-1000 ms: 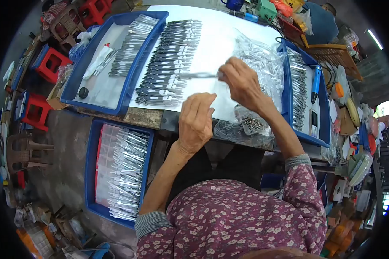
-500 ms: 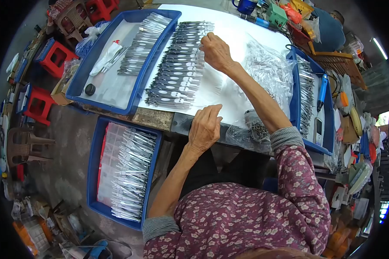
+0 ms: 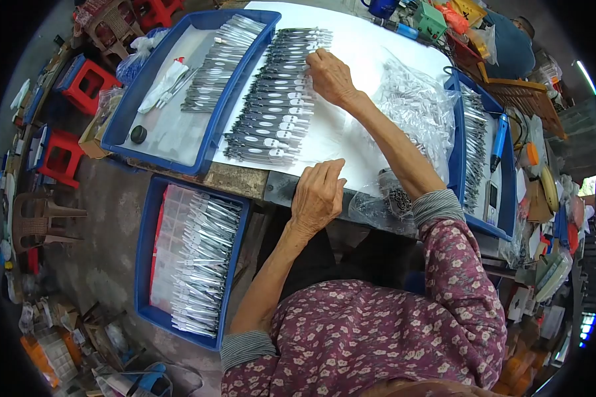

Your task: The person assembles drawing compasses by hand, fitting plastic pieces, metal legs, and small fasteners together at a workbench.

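A long row of pen bodies [image 3: 271, 109], dark with white ovals and pale ends, lies side by side on the white sheet [image 3: 357, 33]. My right hand [image 3: 332, 78] is at the right ends of the upper pens, fingers bent and pinched together. What sits between those fingertips is too small to make out. At the near edge of the table, my left hand [image 3: 316, 197] hovers or rests with fingers loosely extended, holding nothing visible. Right of the row lies a clear plastic bag [image 3: 414, 99] of small transparent parts. A small tub [image 3: 396, 192] of dark metal bits stands below it.
A blue tray [image 3: 208, 142] with pens and a white cloth lies at the left. A lower blue tray [image 3: 146, 264] holds silvery pens. Another blue tray [image 3: 453, 162] at right contains thin rods, a blue electric screwdriver [image 3: 500, 142] and a phone. Red stools [image 3: 63, 159] stand left.
My right hand has shifted only slightly along the pen ends, its fingers still pinched. My left hand stays at the table edge, and the view has moved a little.
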`<state>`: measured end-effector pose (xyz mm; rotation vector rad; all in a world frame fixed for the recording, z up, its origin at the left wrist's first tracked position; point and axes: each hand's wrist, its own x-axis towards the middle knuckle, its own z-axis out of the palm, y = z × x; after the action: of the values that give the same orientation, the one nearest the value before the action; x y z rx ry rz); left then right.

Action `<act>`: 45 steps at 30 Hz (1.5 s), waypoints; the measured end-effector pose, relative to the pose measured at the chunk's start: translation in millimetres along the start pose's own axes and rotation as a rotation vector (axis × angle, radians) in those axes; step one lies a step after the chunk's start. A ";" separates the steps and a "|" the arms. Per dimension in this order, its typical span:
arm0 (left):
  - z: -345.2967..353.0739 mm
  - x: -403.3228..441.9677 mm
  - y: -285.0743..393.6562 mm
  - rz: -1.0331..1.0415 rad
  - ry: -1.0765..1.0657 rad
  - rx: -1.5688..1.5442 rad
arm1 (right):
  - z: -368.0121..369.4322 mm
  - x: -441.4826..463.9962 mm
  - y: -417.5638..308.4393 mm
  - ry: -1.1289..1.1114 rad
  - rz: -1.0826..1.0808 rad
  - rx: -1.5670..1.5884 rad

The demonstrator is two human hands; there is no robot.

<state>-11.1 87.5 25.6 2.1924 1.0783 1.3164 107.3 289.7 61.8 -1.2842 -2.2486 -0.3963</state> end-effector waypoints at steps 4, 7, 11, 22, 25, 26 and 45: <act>2.6 -1.2 -5.8 0.004 0.013 -0.009 | -3.1 -3.0 -0.1 0.036 0.005 0.012; 2.7 -0.6 -3.0 0.017 0.033 -0.025 | -28.3 -3.8 -4.8 0.101 0.035 0.094; 2.7 -2.3 -6.2 0.030 0.039 -0.027 | -72.7 -5.1 -21.8 0.244 0.071 0.429; -10.7 -11.1 -8.2 -0.107 0.089 -0.279 | -276.1 -67.5 -81.0 0.102 -0.437 1.254; -40.2 -3.2 -6.0 -0.162 0.146 -0.273 | -283.1 -72.7 -76.4 0.055 -0.451 1.136; -54.7 2.0 -5.0 -0.212 0.158 -0.265 | -282.7 -77.6 -77.8 0.076 -0.413 1.112; -160.6 74.0 -268.2 0.006 -0.254 0.578 | -245.5 -234.6 -62.1 0.063 0.907 0.931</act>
<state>-243.2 304.3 -22.4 2.6707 1.4799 0.7491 223.0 -28.0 131.4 -1.4800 -1.2489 0.8190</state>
